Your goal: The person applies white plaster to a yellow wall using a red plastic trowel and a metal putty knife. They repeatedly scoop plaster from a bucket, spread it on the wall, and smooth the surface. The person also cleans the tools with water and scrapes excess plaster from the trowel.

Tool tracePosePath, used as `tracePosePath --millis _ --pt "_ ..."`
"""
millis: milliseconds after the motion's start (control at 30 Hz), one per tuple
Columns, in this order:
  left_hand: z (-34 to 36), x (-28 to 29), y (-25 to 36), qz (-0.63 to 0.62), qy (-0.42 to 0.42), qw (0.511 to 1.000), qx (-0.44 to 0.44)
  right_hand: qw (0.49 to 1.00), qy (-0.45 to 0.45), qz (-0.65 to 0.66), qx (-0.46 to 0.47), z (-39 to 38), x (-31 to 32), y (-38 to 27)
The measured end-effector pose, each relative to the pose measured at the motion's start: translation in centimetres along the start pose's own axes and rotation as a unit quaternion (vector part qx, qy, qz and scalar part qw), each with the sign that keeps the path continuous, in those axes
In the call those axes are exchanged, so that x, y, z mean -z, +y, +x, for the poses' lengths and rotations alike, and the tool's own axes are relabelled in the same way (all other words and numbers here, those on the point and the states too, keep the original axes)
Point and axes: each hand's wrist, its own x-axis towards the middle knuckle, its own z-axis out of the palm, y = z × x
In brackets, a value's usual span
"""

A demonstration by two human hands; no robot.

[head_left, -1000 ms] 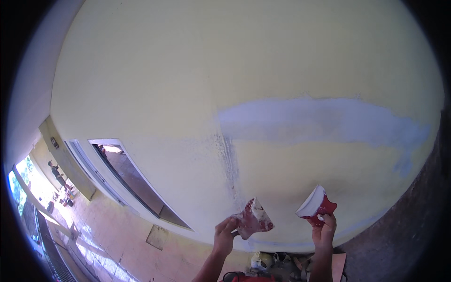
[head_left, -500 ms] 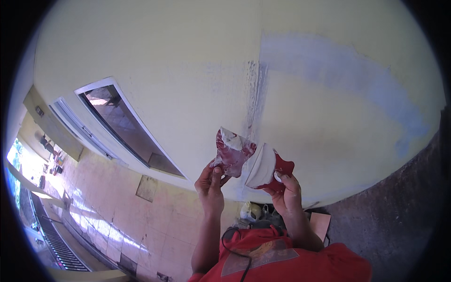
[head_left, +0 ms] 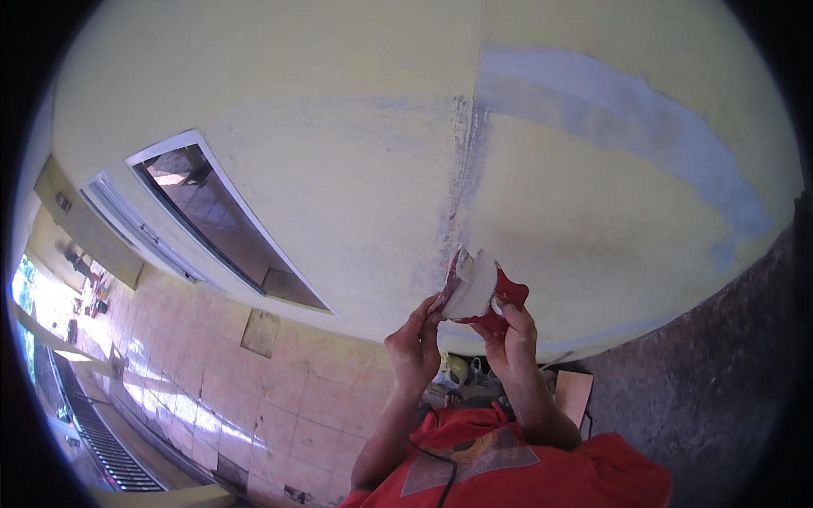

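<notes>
My left hand pinches a red putty scraper smeared with whitish putty, turned nearly edge-on. In my right hand is a second red putty scraper, its outer part coated with a thick layer of white putty. The two scrapers meet or nearly touch in front of my chest; exact contact is hard to make out. My right thumb carries a white smear. Just beyond them rises a pale yellow wall, with a rough, patched vertical joint.
A bluish-grey band curves across the wall at right. To the left are a white-framed window and a tiled floor. Below my hands are a pale bag and a flat tan board. Dark rough ground lies right.
My left hand has moved right and turned its scraper from face-on to edge-on, bringing it against or close to the right one's putty. The right hand has shifted only slightly.
</notes>
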Motion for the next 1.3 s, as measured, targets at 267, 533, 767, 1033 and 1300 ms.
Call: tracePosePath --millis 267,533,767,1033,1300 --pt "-0.4 0.8 0.2 0.111 -0.018 0.99 -0.082 0.998 -0.013 0.056 -0.028 -0.6 -2.1 -1.2" --pt "-1.5 0.6 -0.8 0.173 0.022 0.982 -0.078 0.986 -0.107 0.112 -0.054 0.9 -0.3 -2.9" --pt "-1.8 3.0 -2.2 0.07 0.11 0.991 0.022 0.928 -0.254 -0.052 0.266 5.0 -9.7 -13.2" --pt "-3.3 3.3 -5.2 0.051 0.151 0.986 0.046 0.153 -0.113 -0.562 0.805 11.4 -25.7 -25.4" --pt "-4.2 4.0 -5.8 -0.032 0.187 0.98 0.053 0.066 -0.105 -0.742 0.659 15.2 -20.0 -15.3"
